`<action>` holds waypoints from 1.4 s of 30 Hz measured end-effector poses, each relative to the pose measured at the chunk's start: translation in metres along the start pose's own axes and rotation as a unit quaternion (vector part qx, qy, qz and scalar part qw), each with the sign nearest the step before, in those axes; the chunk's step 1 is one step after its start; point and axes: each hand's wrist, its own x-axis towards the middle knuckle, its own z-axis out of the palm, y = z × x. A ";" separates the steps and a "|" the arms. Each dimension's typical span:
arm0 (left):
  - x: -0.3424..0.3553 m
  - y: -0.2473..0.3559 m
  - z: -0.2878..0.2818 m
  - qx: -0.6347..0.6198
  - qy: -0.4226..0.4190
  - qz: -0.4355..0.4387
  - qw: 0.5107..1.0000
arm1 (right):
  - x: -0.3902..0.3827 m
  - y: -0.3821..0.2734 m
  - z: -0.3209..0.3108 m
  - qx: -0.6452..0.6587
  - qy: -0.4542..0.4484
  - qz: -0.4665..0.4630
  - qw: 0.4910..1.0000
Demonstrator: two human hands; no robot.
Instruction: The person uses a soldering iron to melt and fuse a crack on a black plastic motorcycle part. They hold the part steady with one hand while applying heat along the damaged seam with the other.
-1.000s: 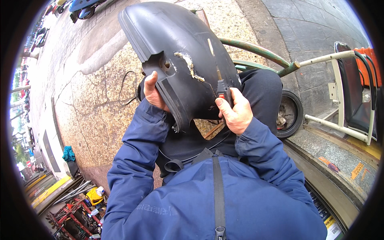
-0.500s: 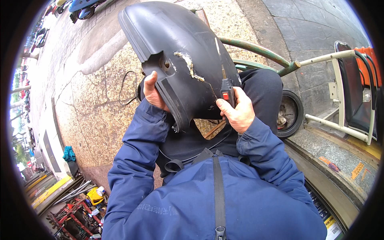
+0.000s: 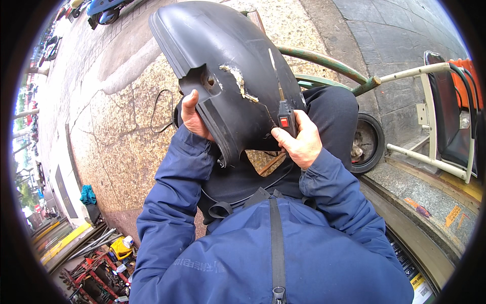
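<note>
A large curved black plastic fender (image 3: 223,45) rests tilted across my lap. My left hand (image 3: 196,117) is closed on its left edge, thumb on top, just below a notched cutout. A ragged pale patch of rough filler or melted plastic (image 3: 237,81) runs over the middle of the shell, and a thin crack line leads down from it. In my right hand (image 3: 302,141) is a soldering iron (image 3: 286,119) with a black handle and a red switch. Its long thin shaft points away from me over the fender's right side. Whether the tip touches the surface I cannot tell.
A green metal tube frame (image 3: 329,61) stands beyond my right knee. To the right are a small black wheel (image 3: 373,144) and a pale-framed chair (image 3: 430,114). A thin cord (image 3: 161,109) lies on the stone paving. Tools and a red rack (image 3: 93,273) crowd the lower left.
The soldering iron has shifted slightly left, its shaft swinging a little away from the fender's right edge. My left hand and the fender have hardly moved.
</note>
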 end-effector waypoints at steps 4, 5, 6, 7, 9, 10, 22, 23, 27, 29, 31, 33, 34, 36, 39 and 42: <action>0.000 0.000 0.000 -0.009 -0.017 -0.007 1.000 | 0.000 0.001 0.000 0.000 0.000 -0.001 1.000; 0.000 0.001 0.000 -0.016 -0.013 -0.012 1.000 | 0.000 0.001 0.001 -0.001 0.000 -0.003 1.000; 0.000 0.001 0.000 -0.023 -0.019 -0.017 0.999 | 0.000 0.001 0.001 -0.001 0.001 -0.005 1.000; 0.001 0.001 -0.001 -0.044 -0.039 -0.027 0.998 | 0.000 0.001 0.001 -0.001 0.000 -0.005 1.000; 0.000 0.001 -0.001 -0.025 -0.022 -0.016 0.999 | 0.001 0.002 0.001 -0.001 -0.001 -0.006 1.000; 0.000 0.001 0.000 -0.038 -0.035 -0.016 0.999 | 0.001 0.002 0.001 -0.003 -0.001 -0.004 1.000; 0.000 -0.001 -0.005 0.010 0.020 0.021 1.000 | 0.001 0.003 0.001 -0.007 -0.002 -0.010 1.000; 0.000 -0.001 -0.006 -0.009 0.008 0.011 1.000 | 0.001 0.003 0.001 -0.010 -0.001 -0.007 1.000; 0.001 0.002 -0.012 -0.039 -0.028 -0.018 0.999 | 0.001 0.002 0.002 -0.006 0.000 -0.006 1.000; 0.001 0.002 -0.013 -0.036 -0.026 -0.025 0.999 | 0.001 0.002 0.002 -0.011 -0.002 -0.004 1.000; 0.000 0.003 -0.013 -0.029 -0.016 -0.032 0.999 | 0.001 0.001 0.002 -0.017 -0.003 -0.004 1.000; 0.001 0.003 -0.013 -0.032 -0.020 -0.037 0.999 | 0.001 0.001 0.001 -0.022 -0.003 -0.005 1.000; 0.000 0.003 -0.013 -0.034 -0.021 -0.039 0.998 | 0.001 0.000 0.002 -0.021 -0.003 -0.004 1.000; 0.000 0.004 -0.012 -0.043 -0.027 -0.047 0.998 | 0.001 0.000 0.002 -0.019 -0.004 -0.003 1.000; 0.001 0.004 -0.013 -0.051 -0.034 -0.052 0.997 | 0.002 -0.001 0.002 -0.021 -0.008 -0.002 1.000; 0.001 0.004 -0.013 -0.059 -0.040 -0.053 0.996 | 0.001 -0.002 0.002 -0.014 -0.007 -0.003 1.000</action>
